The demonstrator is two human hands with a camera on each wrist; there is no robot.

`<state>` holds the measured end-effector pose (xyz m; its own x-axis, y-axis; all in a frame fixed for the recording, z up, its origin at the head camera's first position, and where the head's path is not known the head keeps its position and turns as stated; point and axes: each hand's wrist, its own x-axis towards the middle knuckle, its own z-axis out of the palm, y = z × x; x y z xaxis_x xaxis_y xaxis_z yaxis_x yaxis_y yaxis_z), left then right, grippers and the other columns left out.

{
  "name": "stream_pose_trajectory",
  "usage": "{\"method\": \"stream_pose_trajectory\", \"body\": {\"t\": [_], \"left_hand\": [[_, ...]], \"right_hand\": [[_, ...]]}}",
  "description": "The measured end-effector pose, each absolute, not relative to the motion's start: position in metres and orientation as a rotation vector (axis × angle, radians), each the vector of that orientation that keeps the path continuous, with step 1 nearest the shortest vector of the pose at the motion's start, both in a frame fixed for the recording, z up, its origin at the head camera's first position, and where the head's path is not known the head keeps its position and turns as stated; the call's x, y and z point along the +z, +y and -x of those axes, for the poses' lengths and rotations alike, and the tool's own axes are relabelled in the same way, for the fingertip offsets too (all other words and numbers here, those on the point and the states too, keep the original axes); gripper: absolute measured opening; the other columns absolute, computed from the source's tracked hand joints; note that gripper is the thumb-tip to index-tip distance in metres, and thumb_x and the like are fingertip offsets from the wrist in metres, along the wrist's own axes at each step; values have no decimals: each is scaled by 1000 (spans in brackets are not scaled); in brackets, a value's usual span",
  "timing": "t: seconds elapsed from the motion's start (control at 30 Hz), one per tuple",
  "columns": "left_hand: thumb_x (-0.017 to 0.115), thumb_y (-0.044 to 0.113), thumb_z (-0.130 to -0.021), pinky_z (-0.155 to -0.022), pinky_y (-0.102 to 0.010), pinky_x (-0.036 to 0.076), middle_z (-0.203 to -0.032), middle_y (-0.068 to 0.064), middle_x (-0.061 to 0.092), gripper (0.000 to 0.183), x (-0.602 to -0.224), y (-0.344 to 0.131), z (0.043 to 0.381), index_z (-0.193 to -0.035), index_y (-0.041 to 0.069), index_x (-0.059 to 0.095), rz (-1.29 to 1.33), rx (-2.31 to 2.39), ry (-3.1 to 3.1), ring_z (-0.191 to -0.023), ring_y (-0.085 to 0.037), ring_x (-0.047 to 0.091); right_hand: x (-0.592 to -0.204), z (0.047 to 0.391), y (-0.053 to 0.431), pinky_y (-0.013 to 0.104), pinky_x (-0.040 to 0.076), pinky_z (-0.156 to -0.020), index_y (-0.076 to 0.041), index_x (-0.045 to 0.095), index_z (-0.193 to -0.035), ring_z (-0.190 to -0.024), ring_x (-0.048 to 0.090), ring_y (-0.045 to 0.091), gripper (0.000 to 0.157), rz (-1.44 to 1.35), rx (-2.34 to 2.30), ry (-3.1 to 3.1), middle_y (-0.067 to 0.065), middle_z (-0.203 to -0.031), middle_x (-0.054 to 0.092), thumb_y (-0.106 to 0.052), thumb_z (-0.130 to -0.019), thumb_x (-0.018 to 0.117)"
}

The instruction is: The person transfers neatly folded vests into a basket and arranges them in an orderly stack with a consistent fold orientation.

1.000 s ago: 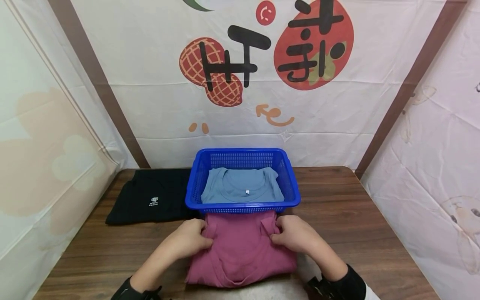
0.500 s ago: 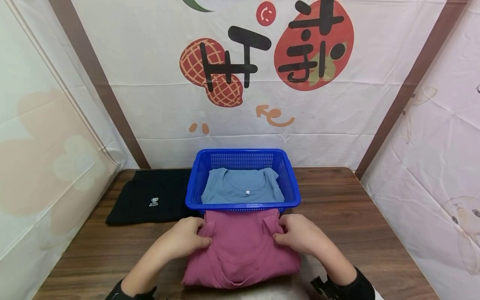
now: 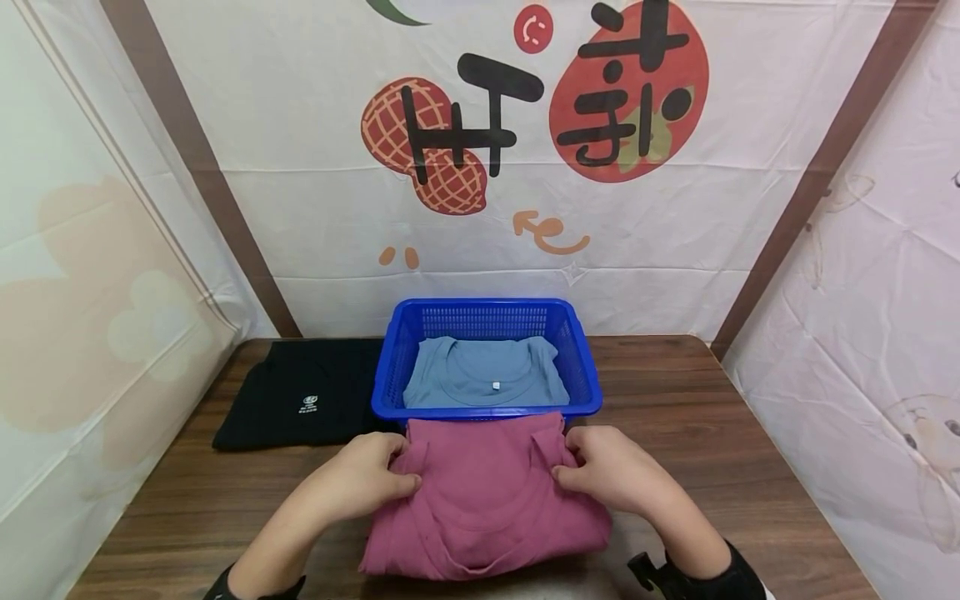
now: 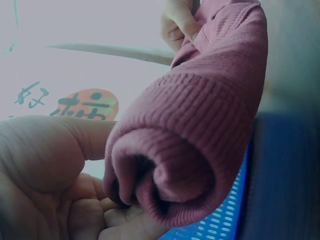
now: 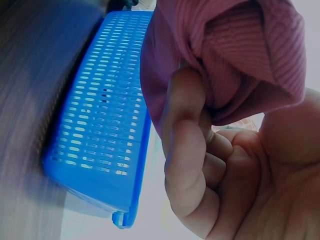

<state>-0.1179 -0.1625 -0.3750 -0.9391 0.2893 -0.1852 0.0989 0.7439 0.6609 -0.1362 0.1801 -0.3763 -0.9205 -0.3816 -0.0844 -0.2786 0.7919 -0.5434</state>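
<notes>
A folded pink shirt [image 3: 483, 492] is held between both hands in front of the basket, its far edge overlapping the basket's near rim in the head view. My left hand [image 3: 369, 477] pinches its left side, thumb on top and fingers beneath. On the right side my right hand [image 3: 611, 471] grips it the same way. The left wrist view shows the ribbed, rolled end of the pink shirt [image 4: 185, 150] between thumb and fingers. In the right wrist view, curled fingers [image 5: 185, 150] hold the shirt's other folded end, with the blue basket [image 5: 100, 100] beyond.
The blue plastic basket [image 3: 585, 367] stands at the table's back middle, with a folded blue-grey shirt [image 3: 487, 375] lying inside. A folded black shirt [image 3: 307, 387] lies on the wooden table [image 3: 667, 400] left of the basket. A printed cloth [image 3: 322, 208] hangs behind.
Both hands have raised the pink shirt slightly; it looks larger and its far edge now overlaps the basket's near rim. The hands have spread a little apart. Basket and black shirt stay put.
</notes>
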Motion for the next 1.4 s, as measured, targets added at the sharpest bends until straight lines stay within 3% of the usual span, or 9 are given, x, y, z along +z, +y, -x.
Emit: {"method": "stream_pose_trajectory", "body": {"t": [0.33, 0.83, 1.1, 1.4], "left_hand": [[79, 22, -86, -60, -33, 48, -77, -1, 58, 21, -368, -165, 116, -93, 9, 64, -303, 1032, 2632, -72, -17, 54], [77, 25, -88, -60, -30, 50, -78, 3, 62, 19, -359, -165, 118, -97, 12, 67, -364, 1034, 2674, -70, -14, 57], [76, 26, -89, -56, -28, 44, -70, 3, 49, 22, -346, -167, 118, -86, 13, 60, -379, 1042, 2724, -66, -13, 51], [74, 26, -92, -62, -31, 47, -78, -1, 56, 20, -338, -164, 129, -95, 11, 61, -399, 1112, 2715, -74, -16, 55]], "right_hand": [[-370, 136, 184, 24, 31, -50, -18, 51, -71, -58, 41, 5, 33, 525, -820, 2775, -11, -61, 38, -29, -87, 76], [-356, 135, 191, 22, 35, -52, -19, 56, -77, -60, 45, 4, 26, 556, -899, 2755, -12, -62, 44, -31, -88, 77], [-349, 137, 196, 23, 36, -51, -18, 60, -81, -58, 45, 5, 24, 520, -989, 2740, -10, -62, 49, -33, -88, 78], [-351, 150, 200, 24, 33, -50, -14, 58, -81, -55, 40, 8, 29, 451, -1092, 2719, -8, -59, 41, -34, -89, 78]]}}
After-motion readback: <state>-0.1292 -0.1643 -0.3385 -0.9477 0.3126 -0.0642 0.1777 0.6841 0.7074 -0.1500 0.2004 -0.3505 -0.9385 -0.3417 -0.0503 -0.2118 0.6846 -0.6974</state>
